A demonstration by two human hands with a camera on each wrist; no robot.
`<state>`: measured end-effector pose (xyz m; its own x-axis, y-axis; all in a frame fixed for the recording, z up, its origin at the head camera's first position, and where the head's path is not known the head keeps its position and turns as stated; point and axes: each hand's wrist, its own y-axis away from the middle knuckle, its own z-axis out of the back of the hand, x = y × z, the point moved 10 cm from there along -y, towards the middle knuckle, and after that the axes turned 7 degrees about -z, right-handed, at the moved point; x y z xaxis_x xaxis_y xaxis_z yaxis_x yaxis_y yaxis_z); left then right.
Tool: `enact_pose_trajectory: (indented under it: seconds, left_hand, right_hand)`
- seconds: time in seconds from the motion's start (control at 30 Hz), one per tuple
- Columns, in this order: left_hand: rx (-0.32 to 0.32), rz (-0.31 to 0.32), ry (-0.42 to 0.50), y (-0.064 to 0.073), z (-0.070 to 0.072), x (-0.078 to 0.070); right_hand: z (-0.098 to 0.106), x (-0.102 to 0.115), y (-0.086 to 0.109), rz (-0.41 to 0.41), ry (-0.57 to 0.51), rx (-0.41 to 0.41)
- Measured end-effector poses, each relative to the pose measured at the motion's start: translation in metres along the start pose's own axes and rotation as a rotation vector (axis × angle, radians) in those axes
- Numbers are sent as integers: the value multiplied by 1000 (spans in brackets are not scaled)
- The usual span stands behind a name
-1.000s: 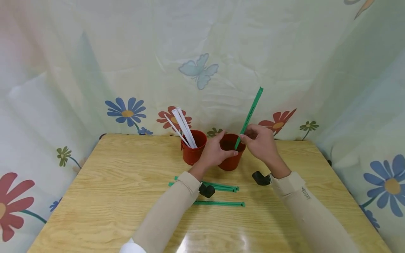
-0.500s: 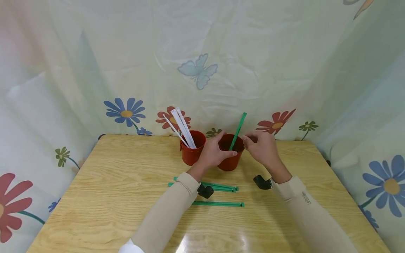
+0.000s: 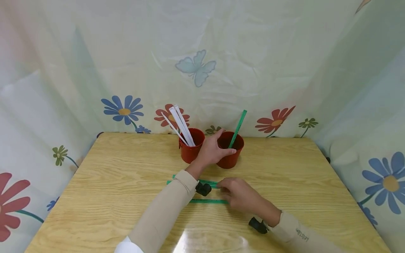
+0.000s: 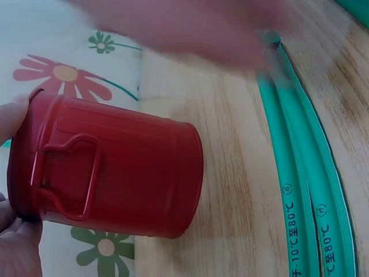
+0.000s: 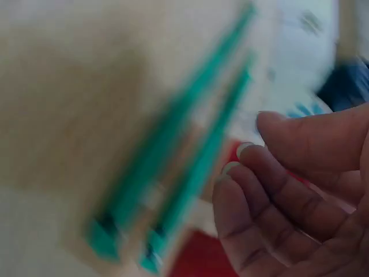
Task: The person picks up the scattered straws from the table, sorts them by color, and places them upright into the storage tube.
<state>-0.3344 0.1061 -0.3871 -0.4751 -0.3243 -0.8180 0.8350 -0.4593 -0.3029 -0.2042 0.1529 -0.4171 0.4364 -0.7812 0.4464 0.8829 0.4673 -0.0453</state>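
Note:
With thumb and fingers spread over its rim, my left hand (image 3: 212,150) grips the right red bucket (image 3: 230,161). One green paper-wrapped straw (image 3: 238,128) leans upright inside that bucket. My right hand (image 3: 243,196) is low over the table, at the right ends of the green straws (image 3: 209,201) lying there. In the right wrist view its fingers (image 5: 233,225) are loosely bent with nothing between them, beside two blurred green straws (image 5: 199,167). The left wrist view has the bucket's side handle (image 4: 92,179) and two printed straws (image 4: 288,173); a blurred hand passes above.
A second red bucket (image 3: 190,155) stands left of the gripped one, holding several white paper-wrapped straws (image 3: 181,126). Both are near the back of the wooden table (image 3: 126,168), before a flowered curtain (image 3: 142,63). My left forearm (image 3: 167,211) covers part of the lying straws.
The green straw dropped from my right fingers into the right bucket and was let go. My right hand then came down toward the straws on the table. My left hand stayed on the bucket.

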Motion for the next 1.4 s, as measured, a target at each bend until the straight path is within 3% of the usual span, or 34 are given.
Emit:
enact_pose_trajectory:
  seconds: [0.1, 0.23, 0.37, 0.5, 0.63, 0.83, 0.93, 1.23, 1.4]
  left_hand:
    - [0, -4, -3, -1, 0, 0]
    - [4, -11, -11, -1, 0, -2]
    - [10, 9, -13, 0, 1, -2]
    - [14, 34, -11, 0, 1, -2]
    - [23, 36, -16, 0, -1, -2]
    - [31, 38, -32, -1, -2, 0]
    - [23, 30, -35, -1, 0, 0]
    - [35, 17, -38, -2, -1, 0]
    - [26, 1, -58, -2, 0, -2]
  right_hand:
    - [-25, 9, -1, 36, 54, 102]
    - [-42, 19, -1, 50, 183, 179]
    - [-52, 23, 3, 44, 322, 260]
    - [-54, 21, 13, 74, 395, 307]
    - [-46, 19, 28, 130, 371, 335]
    - [-13, 19, 41, 95, 150, 366]
    - [10, 23, 42, 112, 58, 311]
    - [73, 29, 42, 188, -118, -7]
    - [108, 27, 38, 191, -173, -254]
